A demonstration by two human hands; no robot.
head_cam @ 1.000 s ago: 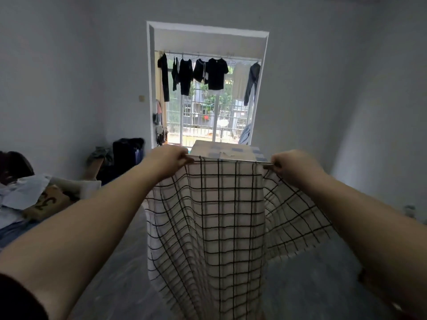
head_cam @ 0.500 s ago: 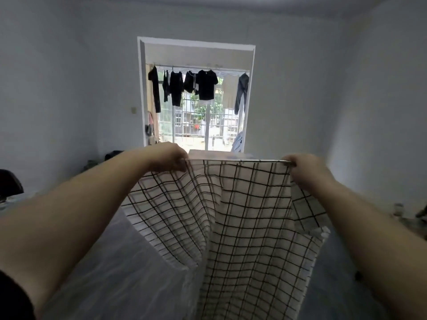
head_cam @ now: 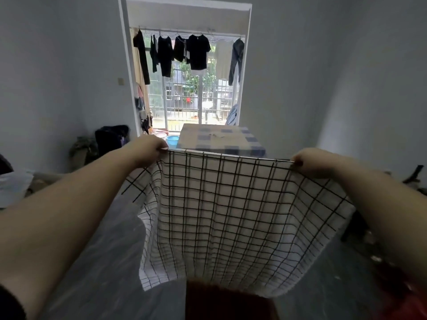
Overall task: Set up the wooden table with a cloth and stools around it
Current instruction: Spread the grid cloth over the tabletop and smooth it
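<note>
Since 0.5 s ago the view has tipped down: a dark reddish-brown table (head_cam: 228, 301) corner now shows at bottom centre, and the cloth (head_cam: 231, 218) hangs flatter and wider, its fold at the middle gone. Both hands sit farther apart than 1 s ago.

Hidden or unclear: most of the table is covered by the cloth's lower edge or cut off by the frame bottom; its legs are out of sight. Fingertips of both hands are tucked behind the cloth's top hem. Dark shapes at far right are too blurred to name.

Left hand (head_cam: 147, 150) pinches the top-left corner of the cloth; right hand (head_cam: 312, 161) pinches the top-right corner. Top hem pulled taut between them.

Cloth: white with a thin black grid, held up in the air, lower edge draping just above the table's near corner. Left side folds back on itself. Beyond it stands a cardboard box (head_cam: 219, 139), then a doorway (head_cam: 187, 65) with dark laundry (head_cam: 196, 51) hanging.
</note>
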